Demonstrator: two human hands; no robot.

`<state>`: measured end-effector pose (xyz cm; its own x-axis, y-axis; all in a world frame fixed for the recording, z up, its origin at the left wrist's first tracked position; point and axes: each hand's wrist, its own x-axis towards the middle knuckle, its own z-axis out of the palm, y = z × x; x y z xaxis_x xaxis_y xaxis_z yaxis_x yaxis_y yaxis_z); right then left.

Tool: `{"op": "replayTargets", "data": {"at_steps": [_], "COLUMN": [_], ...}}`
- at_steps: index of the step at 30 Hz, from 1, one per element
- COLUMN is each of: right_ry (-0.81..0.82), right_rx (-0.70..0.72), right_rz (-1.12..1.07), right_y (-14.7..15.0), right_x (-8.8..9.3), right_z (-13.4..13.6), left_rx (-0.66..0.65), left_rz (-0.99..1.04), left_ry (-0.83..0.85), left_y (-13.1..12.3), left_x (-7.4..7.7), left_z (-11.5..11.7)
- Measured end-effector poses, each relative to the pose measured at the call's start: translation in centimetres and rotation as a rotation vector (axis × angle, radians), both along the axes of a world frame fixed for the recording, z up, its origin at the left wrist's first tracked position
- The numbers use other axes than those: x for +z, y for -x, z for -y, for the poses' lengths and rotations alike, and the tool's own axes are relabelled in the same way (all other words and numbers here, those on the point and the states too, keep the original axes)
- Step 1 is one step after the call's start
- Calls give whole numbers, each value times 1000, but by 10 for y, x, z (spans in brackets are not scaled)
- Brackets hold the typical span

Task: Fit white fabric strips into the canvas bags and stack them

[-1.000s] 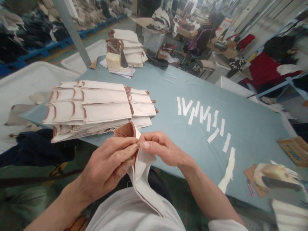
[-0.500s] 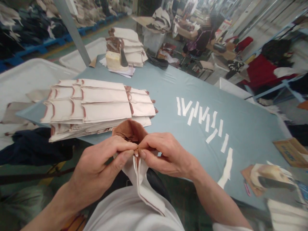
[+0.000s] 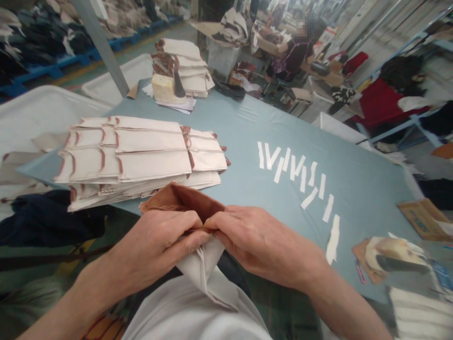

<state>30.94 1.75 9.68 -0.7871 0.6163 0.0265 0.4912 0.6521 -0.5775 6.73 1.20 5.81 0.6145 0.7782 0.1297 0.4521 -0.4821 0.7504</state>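
Note:
A piece of off-white fabric with a brown lining (image 3: 170,194) is pinched between my two hands at the table's near edge, close to my body. My left hand (image 3: 170,236) closes thumb and fingers on its left side. Right beside it, my right hand (image 3: 247,236) grips the same edge, fingertips nearly touching the left ones. The brown side stands spread beyond the hands, and the pale part (image 3: 208,264) hangs folded toward my lap. What lies between the fingertips is hidden.
Stacked cream pieces with brown edges (image 3: 152,141) lie left on the blue-green table (image 3: 240,141). Several white strips (image 3: 290,165) are scattered to the right. A yellowish block (image 3: 164,87) and another stack (image 3: 191,61) stand behind. A cardboard box (image 3: 421,217) sits far right; a person (image 3: 293,52) is in the background.
The brown lining is spread wider to the left, and the pale part hangs more bunched. Both hands have turned, with more of their backs showing, still holding the fabric.

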Motion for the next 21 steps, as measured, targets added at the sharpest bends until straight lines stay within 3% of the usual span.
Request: {"op": "replayTargets", "data": {"at_steps": [3, 6, 14, 17, 21], "right_ry": [-17, 37, 235, 393, 770], "right_rx": [6, 27, 1, -32, -132], "right_rz": [38, -65, -240, -387, -679], "right_y": [1, -1, -3, 5, 25], "right_x": [1, -3, -24, -37, -66], "right_z": [-5, -15, -30, -31, -20], "left_rx": [2, 38, 65, 80, 112], "left_rz": [-17, 16, 79, 158, 314], "left_ry": [-69, -104, 13, 46, 133], "left_y": [-3, -3, 0, -4, -11], "left_x": [3, 5, -1, -2, -6], "left_z": [-1, -3, -4, 0, 9]}}
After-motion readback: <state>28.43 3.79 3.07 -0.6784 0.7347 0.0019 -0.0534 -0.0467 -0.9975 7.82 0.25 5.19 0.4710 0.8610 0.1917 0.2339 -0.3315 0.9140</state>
